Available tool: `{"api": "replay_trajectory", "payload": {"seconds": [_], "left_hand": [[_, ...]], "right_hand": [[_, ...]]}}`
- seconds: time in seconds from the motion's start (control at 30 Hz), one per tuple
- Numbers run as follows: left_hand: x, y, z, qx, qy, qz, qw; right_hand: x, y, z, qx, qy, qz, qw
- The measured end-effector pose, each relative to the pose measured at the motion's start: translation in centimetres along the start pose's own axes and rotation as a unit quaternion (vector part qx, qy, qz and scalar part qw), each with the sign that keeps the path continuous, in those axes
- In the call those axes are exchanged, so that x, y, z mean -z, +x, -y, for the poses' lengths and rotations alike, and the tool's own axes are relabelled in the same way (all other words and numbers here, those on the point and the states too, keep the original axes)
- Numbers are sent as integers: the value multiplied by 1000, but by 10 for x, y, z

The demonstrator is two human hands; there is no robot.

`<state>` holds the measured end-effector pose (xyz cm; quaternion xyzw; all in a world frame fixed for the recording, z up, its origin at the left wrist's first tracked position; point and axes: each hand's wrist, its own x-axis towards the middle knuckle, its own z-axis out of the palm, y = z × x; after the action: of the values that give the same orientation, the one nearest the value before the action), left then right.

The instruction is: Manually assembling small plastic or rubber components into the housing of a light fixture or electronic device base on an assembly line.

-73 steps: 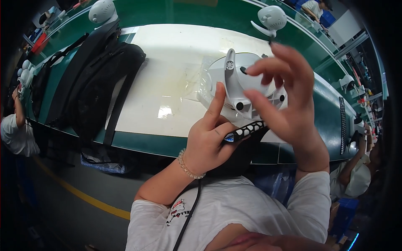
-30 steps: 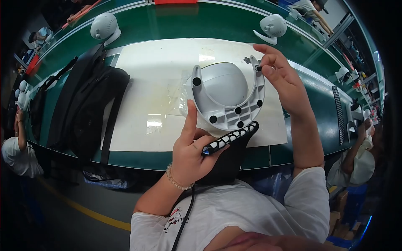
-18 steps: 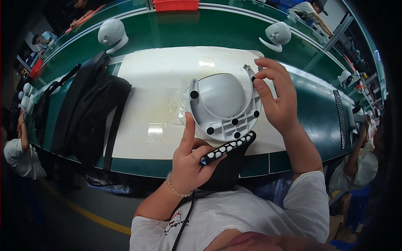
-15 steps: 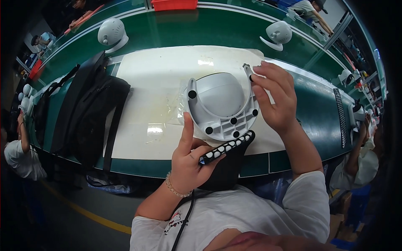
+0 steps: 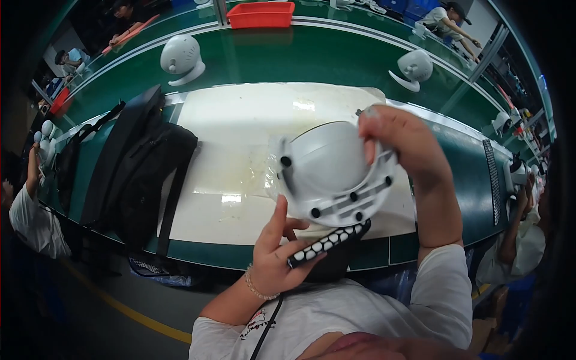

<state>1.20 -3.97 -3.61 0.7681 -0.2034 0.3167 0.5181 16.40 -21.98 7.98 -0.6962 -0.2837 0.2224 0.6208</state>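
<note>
A white rounded housing with a curved, ribbed base (image 5: 327, 153) lies in front of me, base side toward me, slightly blurred. Several round black pads dot the base and its left prong. My right hand (image 5: 408, 138) is closed over the right prong, fingers curled against it and hiding its tip. Between the thumb and fingers of my left hand (image 5: 281, 255) is a black strip with white round spots (image 5: 329, 243), slanting up to the right below the base. The left index finger points up beside the base's lower left edge.
The housing is over a pale sheet (image 5: 210, 198) on a green bench. A black bag (image 5: 141, 180) lies at left. Two similar white devices (image 5: 180, 57) stand on the green belt behind, near a red bin (image 5: 261, 15). Another spotted strip (image 5: 492, 183) lies at right. Other people work around.
My right hand has gone from spread fingers beside the right prong to curled fingers over it. The housing has shifted slightly; the left hand still holds the strip. The whole view has moved a little.
</note>
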Motion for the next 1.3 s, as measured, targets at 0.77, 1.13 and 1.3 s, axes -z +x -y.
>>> {"api": "replay_trajectory", "payload": {"seconds": [0.77, 1.13, 1.3], "left_hand": [[19, 13, 1, 51, -29, 175, 983], [10, 16, 0, 61, -9, 172, 983], [9, 15, -6, 70, 3, 159, 985]], "right_hand": [[175, 155, -145, 13, -381, -248, 891], [293, 89, -186, -215, -656, -428, 583], [271, 66, -174, 24, -665, -466, 582]]}}
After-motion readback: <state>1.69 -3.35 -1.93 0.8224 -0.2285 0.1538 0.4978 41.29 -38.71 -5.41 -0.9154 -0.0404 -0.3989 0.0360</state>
